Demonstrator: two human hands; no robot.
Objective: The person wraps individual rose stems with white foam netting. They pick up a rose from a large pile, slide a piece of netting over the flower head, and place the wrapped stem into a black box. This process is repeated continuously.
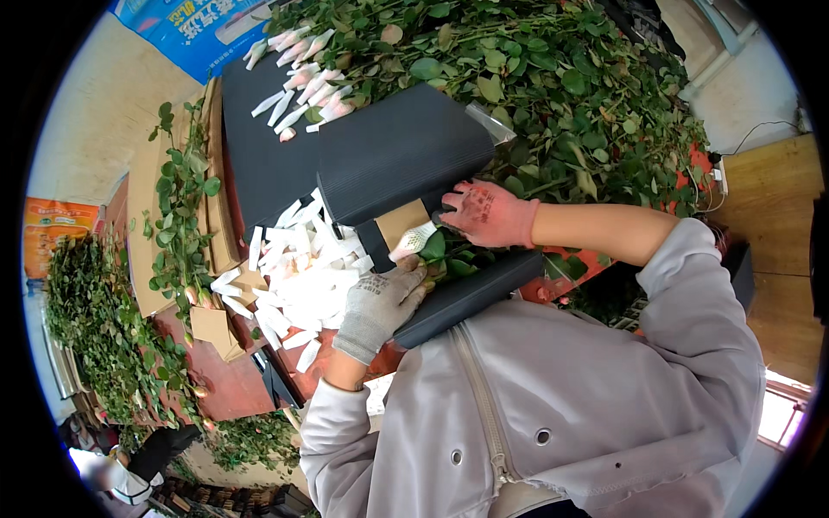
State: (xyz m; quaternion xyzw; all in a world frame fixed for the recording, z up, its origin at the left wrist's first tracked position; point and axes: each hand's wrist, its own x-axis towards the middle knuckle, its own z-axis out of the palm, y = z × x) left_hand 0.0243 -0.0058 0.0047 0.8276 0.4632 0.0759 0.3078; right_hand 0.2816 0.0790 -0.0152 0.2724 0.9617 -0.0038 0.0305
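Note:
A rose in a white foam net (pixel 413 241) lies over a brown cardboard piece (pixel 398 223) inside an opened black corrugated wrap (pixel 405 152). My left hand (pixel 382 307), in a grey glove, rests beside the rose, fingertips at its leaves (pixel 453 265); whether they grip anything is unclear. On the other side of the leaves, my right hand (pixel 489 210), in a pinkish-red glove with dark stains, has its fingers bent at the inner edge of the wrap; their hold is partly hidden. The wrap's near flap (pixel 469 298) lies against the grey jacket.
White foam net sleeves (pixel 311 278) are heaped left of the wrap. Netted roses (pixel 317 84) lie on a black sheet (pixel 259 149) beyond. Leafy rose stems (pixel 570 84) cover the far right. More stems lie on cardboard (pixel 152 246) at left. A person (pixel 123 476) is at lower left.

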